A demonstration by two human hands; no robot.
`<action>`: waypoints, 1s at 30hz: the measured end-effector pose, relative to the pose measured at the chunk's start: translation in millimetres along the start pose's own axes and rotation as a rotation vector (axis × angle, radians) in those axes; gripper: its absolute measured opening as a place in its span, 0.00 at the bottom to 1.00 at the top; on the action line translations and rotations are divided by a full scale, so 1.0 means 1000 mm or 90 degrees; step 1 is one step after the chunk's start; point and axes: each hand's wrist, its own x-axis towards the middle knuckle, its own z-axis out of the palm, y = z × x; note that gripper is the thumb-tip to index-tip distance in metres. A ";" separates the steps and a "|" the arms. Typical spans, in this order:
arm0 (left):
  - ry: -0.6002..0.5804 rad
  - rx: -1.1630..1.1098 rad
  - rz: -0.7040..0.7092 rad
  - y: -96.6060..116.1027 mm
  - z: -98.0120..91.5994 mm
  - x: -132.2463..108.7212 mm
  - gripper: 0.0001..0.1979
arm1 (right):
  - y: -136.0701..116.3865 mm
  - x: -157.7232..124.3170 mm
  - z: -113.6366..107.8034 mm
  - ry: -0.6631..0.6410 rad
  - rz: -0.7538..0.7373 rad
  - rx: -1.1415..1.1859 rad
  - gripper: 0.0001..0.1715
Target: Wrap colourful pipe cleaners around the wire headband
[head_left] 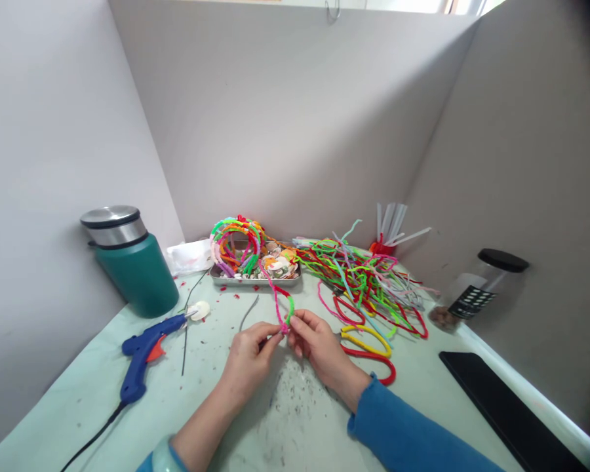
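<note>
Both hands meet over the middle of the pale green table [295, 419]. My left hand [248, 357] pinches the lower end of a twisted pipe-cleaner strand [279, 303] of pink, red and green. My right hand [314, 341] grips the same strand from the other side, fingers curled round its green loop. The strand runs up and back toward a metal tray [255, 275] holding shells and a bundle of coloured pipe-cleaner hoops [236, 239].
A blue glue gun [145, 354] with its cord lies at the left, near a teal flask [132, 262]. A heap of loose pipe cleaners [368, 275] and red and yellow loops [368, 341] lie right. A glass jar [476, 292] and a black slab [506, 406] sit far right.
</note>
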 end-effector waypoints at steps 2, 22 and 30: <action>0.010 -0.009 0.001 -0.002 0.000 0.000 0.11 | -0.002 0.000 0.001 -0.003 -0.020 -0.058 0.09; 0.103 0.125 0.056 -0.009 -0.001 -0.001 0.10 | -0.007 -0.016 0.001 0.058 -0.350 -0.731 0.11; 0.090 0.251 0.079 -0.008 -0.001 -0.004 0.11 | -0.009 -0.020 0.005 0.059 -0.396 -0.916 0.08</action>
